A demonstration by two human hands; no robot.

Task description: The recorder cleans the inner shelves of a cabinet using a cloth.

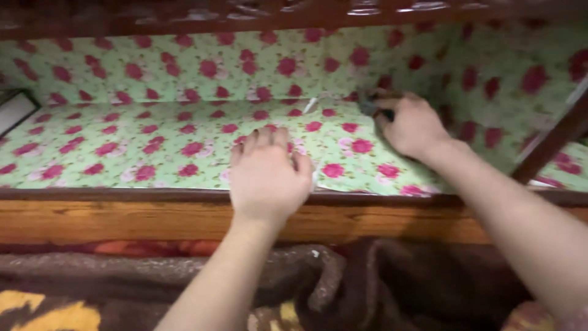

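Note:
A green liner sheet with pink roses covers the floor and back wall of a wooden shelf compartment. My left hand lies flat, palm down, on the liner near the shelf's front edge, fingers together. My right hand reaches deeper to the back right corner and is closed around a small dark object; what it is cannot be made out. A small pale strip lies on the liner near the back fold, left of my right hand.
The shelf has a brown wooden front rail and a dark wooden top edge. A dark slanted bar crosses at the right. A brown patterned blanket lies below the rail. A dark-framed object sits at far left.

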